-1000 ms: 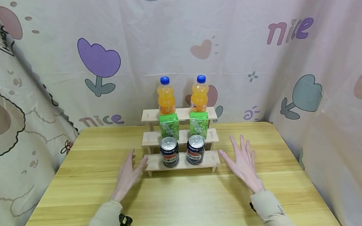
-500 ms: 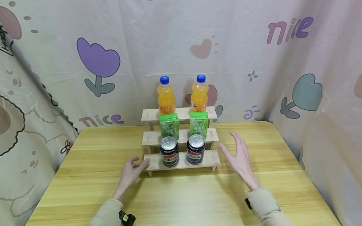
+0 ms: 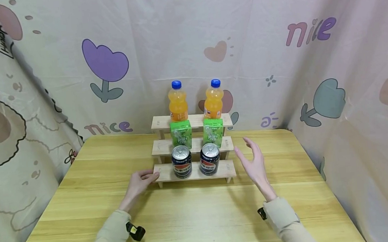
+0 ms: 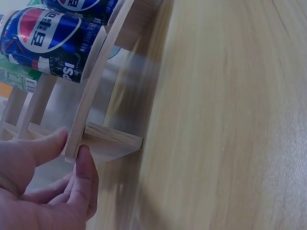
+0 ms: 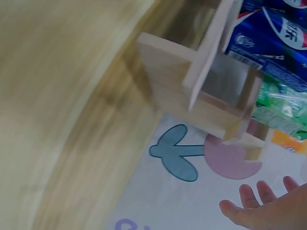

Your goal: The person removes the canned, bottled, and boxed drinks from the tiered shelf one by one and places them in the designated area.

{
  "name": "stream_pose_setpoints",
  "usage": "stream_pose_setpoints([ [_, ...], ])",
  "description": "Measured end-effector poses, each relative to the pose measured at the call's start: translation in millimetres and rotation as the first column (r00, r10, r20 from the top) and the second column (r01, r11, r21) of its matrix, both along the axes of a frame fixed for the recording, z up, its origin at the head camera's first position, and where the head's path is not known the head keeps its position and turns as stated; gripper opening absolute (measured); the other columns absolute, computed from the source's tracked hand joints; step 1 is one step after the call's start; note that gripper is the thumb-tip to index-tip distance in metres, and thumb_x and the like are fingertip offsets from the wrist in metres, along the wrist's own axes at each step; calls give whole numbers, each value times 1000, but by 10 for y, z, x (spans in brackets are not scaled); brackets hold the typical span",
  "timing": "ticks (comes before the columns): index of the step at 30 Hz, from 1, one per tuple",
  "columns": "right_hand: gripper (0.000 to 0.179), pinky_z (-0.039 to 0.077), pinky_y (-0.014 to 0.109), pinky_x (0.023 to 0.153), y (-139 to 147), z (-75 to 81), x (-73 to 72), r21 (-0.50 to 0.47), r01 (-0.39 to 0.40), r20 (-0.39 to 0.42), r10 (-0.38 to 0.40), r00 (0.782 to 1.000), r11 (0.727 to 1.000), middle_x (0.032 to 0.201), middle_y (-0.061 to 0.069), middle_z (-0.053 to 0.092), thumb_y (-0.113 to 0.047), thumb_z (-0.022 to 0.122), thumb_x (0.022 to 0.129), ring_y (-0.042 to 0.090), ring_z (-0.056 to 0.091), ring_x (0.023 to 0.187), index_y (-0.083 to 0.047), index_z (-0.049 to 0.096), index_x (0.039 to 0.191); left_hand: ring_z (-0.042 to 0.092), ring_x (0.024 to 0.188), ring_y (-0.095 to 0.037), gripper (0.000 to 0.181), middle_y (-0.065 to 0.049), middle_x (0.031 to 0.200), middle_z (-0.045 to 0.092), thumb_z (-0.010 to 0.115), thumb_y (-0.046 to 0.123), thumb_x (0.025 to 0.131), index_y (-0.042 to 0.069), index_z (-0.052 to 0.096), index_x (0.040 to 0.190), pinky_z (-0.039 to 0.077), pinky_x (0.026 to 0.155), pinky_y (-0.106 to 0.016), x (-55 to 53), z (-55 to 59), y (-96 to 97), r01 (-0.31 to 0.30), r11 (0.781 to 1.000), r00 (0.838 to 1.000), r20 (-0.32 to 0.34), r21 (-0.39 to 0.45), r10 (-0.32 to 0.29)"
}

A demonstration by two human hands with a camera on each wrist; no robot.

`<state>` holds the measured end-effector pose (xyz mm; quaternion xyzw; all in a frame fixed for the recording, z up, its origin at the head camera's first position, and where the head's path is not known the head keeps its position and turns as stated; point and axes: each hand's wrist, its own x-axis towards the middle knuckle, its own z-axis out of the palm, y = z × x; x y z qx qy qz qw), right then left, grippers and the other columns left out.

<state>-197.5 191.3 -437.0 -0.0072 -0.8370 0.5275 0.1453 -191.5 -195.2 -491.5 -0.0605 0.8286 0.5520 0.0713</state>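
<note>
Left grip (image 3: 140, 183) pinches the wooden stand (image 3: 196, 170) at its lowest left end; stand sits far-centre on the table (image 3: 195, 219); right grip (image 3: 255, 166) holds nothing, thumb and fingers apart, beside the right end; judged step, securing the stand; next calls for right-side contact.

In the middle of the head view, the green cartons (image 3: 180, 134) hide the bases of the orange bottles (image 3: 178, 103), and the cartons' print is too small for me to read. Lower left in the left wrist view, the edge cuts off my left hand (image 4: 43, 203), and the wooden rack (image 4: 90, 98) runs out at the top. Lower right in the right wrist view, my right hand (image 5: 273, 208) is cropped; the tabletop (image 5: 53, 105) at left is blurred.
</note>
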Motion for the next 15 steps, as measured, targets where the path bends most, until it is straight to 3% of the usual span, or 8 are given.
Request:
stream_pose_setpoints([
  [7,64,26,57,121,-67,132,-3,-24,-18,-25,17,1000,1000,154,13,46,-36,67,96,33,40,142,-12,44,150,72,92,-18,52,-28,119,70,71,24,95,-13,58,129,59,91,-38,-6,-15,4,-25,1000,1000,2,-12,25],
  [15,62,24,51,124,-120,309,-72,-48,-47,-77,43,996,998,154,16,46,-30,67,96,33,40,142,-8,44,149,72,97,-23,51,-28,119,70,73,24,94,-12,59,128,58,91,-37,-24,-16,14,-52,998,998,20,-22,53],
])
